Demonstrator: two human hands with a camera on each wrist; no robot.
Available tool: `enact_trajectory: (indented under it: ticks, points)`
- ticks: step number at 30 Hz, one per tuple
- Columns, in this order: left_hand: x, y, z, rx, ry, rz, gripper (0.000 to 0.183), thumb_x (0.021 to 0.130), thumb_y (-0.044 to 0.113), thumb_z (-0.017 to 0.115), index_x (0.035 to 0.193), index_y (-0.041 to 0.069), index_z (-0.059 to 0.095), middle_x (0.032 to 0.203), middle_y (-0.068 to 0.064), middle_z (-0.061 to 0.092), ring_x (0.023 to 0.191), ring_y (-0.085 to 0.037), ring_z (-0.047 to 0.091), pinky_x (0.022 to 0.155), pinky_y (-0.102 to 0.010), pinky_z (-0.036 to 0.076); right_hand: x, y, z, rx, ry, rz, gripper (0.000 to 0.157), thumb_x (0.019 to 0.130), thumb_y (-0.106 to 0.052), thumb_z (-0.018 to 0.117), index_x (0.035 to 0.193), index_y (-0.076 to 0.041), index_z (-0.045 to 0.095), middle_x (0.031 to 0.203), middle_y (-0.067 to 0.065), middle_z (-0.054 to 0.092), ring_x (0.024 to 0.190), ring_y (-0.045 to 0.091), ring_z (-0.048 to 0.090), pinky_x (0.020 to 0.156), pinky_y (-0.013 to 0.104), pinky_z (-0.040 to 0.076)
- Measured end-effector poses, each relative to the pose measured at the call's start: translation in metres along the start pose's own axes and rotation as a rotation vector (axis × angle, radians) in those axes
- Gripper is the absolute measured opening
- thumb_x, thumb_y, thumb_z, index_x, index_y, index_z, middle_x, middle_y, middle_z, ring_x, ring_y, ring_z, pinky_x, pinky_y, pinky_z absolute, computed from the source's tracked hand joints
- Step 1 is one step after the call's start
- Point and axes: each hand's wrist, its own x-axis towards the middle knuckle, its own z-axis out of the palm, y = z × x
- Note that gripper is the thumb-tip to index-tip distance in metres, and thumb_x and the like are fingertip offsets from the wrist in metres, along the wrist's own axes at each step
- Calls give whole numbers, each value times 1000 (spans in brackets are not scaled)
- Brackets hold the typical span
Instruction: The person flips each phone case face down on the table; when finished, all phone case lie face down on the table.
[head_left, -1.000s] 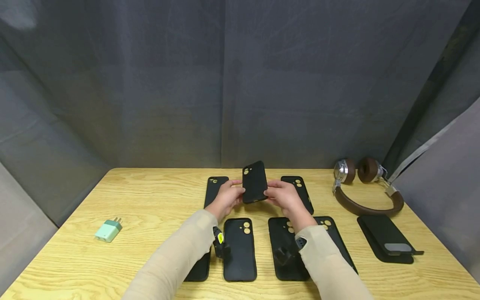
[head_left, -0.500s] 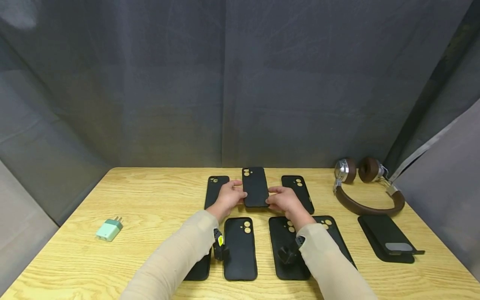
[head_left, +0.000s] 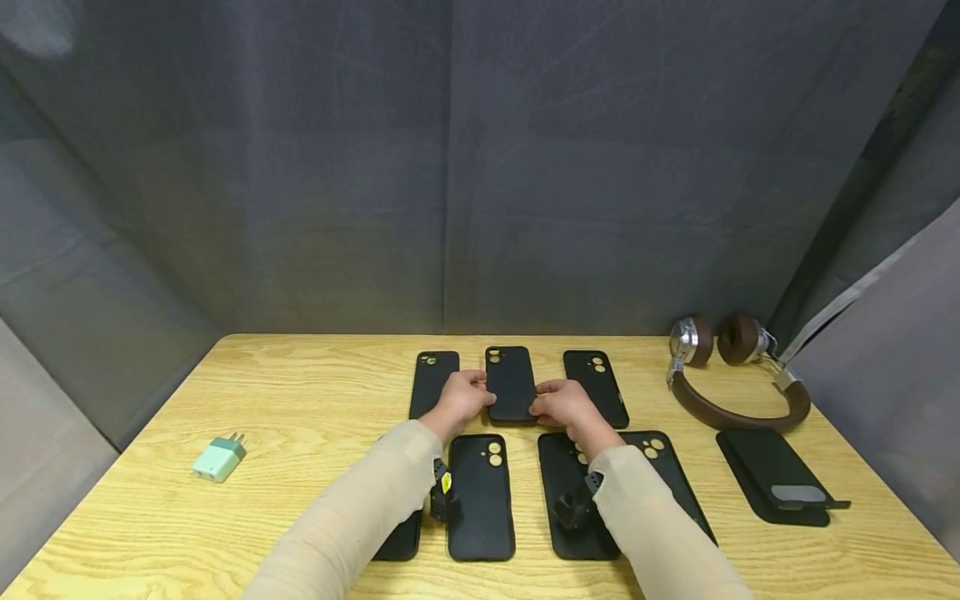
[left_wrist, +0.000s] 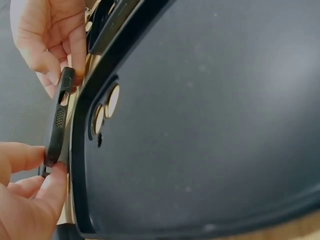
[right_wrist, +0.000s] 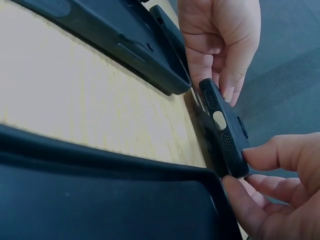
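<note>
A black phone case (head_left: 512,382) lies nearly flat, close over the wood table at the back middle. Two round camera holes show at its upper left corner. My left hand (head_left: 459,402) pinches its lower left edge between thumb and fingers. At the lower right edge my right hand (head_left: 566,408) pinches it the same way. Seen edge-on in the right wrist view, the case (right_wrist: 225,130) turns its port cutout towards the camera. Another black phone case (head_left: 433,379) lies left of it, and a further black case (head_left: 597,385) lies to the right.
Under my forearms lie more black phone cases, one near the middle (head_left: 480,508) and others partly covered by my sleeves. Brown headphones (head_left: 701,404) and a black phone pouch (head_left: 772,471) are at the right. A mint plug adapter (head_left: 217,460) sits at the left.
The phone case has come down from a raised, tilted pose to nearly flat, close to the table. Both hands kept their hold and moved slightly down with it.
</note>
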Motion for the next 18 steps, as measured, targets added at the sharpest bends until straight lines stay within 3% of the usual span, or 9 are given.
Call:
enact_trajectory:
  ticks: [6, 13, 18]
  points:
    - [1, -1, 2, 71, -14, -20, 51, 83, -4, 62, 132, -3, 47, 127, -22, 52, 120, -32, 48, 93, -38, 46, 3, 2, 2, -37, 9, -1, 47, 81, 3, 59, 127, 10, 48, 126, 29, 49, 103, 34, 60, 85, 41, 51]
    - [1, 1, 4, 109, -13, -23, 53, 83, -4, 62, 133, -3, 46, 128, -22, 51, 122, -32, 46, 96, -40, 43, 5, 1, 4, -120, 39, 21, 46, 80, 0, 61, 124, 9, 51, 120, 26, 53, 88, 27, 59, 78, 37, 49]
    - [0, 2, 7, 130, -21, -50, 55, 84, -2, 62, 136, -1, 43, 133, -20, 48, 125, -32, 44, 99, -42, 41, 7, 0, 5, -137, 45, 36, 46, 81, -1, 61, 125, 8, 51, 120, 25, 53, 90, 27, 57, 78, 38, 48]
